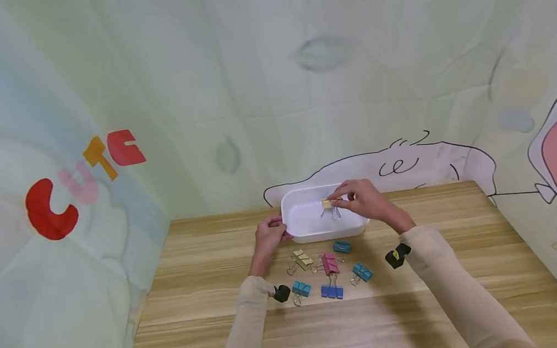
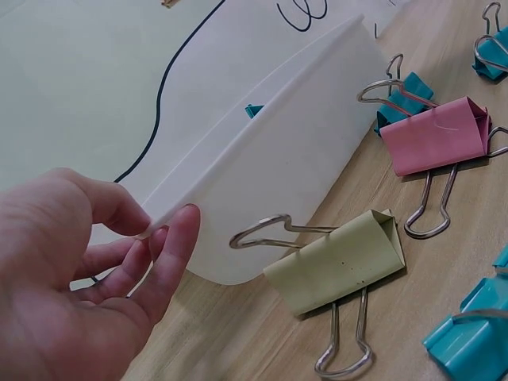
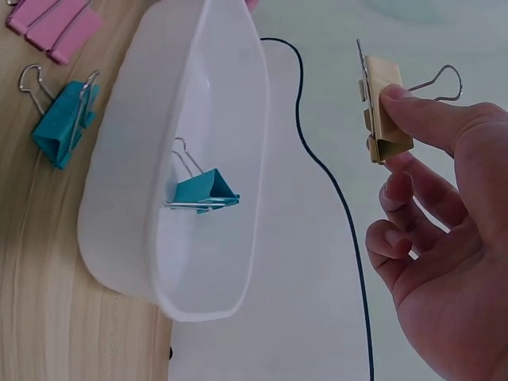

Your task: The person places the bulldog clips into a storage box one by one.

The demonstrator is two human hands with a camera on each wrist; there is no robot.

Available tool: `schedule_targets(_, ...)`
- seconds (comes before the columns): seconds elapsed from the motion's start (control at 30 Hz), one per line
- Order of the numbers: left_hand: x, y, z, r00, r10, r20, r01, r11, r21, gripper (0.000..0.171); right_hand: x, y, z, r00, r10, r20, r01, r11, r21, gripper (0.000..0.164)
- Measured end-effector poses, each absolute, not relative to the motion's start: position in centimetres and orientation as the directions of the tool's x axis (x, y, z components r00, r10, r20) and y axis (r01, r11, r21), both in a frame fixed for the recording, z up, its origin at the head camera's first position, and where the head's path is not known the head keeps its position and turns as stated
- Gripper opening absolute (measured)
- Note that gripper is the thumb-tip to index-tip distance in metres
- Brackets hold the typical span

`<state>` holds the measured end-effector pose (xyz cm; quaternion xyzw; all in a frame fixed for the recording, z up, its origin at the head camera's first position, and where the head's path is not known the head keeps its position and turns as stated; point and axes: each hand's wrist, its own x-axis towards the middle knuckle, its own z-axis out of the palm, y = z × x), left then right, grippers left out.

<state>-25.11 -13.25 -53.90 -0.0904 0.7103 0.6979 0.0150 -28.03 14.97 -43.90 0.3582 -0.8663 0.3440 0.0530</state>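
Observation:
My left hand (image 1: 269, 236) pinches the rim of a white plastic tray (image 1: 323, 235) at its left end, thumb on top and fingers beneath in the left wrist view. Over the tray, my right hand (image 1: 362, 200) holds a yellow binder clip (image 1: 328, 204) between thumb and fingers, its wire handles spread apart. Inside the tray lies a teal binder clip (image 3: 206, 189), seen in the right wrist view. Nearest my left hand on the table is a pale yellow binder clip (image 2: 337, 266), with a pink binder clip (image 2: 440, 136) beside it.
More binder clips lie in front of the tray: a blue one (image 1: 332, 292) and teal ones, at the back (image 1: 342, 247), right (image 1: 362, 272) and left (image 1: 300, 288). The wooden table (image 1: 207, 268) meets a printed cloth backdrop (image 1: 206, 147) right behind the tray.

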Motion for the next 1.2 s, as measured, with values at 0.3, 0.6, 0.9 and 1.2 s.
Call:
schedule_targets(0.3,-25.2,-13.2,-54.2,-0.985,-0.103,-0.140,-0.142,0.011,0.990,0.034,-28.5,14.2,-43.4,-0.747,-0.579,0.327,-0.644,0.509,-0.571,0.016)
schedule_targets(0.6,-24.9,-13.2,-54.2,-0.984,-0.111,-0.139,-0.142,0.021,0.990,0.033,-28.7,14.1,-43.4,-0.762,-0.568,0.311,-0.625,0.517,-0.586,0.016)
schedule_targets(0.9,-24.9,-13.2,-54.1,-0.986,-0.100,-0.134,-0.136,0.015,0.991,0.034,-29.1,13.9,-43.3,-0.780,-0.551,0.296,-0.606,0.551,-0.573,0.018)
schedule_targets(1.2,-25.0,-13.3,-54.2,-0.985,-0.106,-0.132,-0.134,0.010,0.991,0.033,-29.1,14.0,-42.8,-0.812,-0.523,0.258,-0.565,0.596,-0.570,0.046)
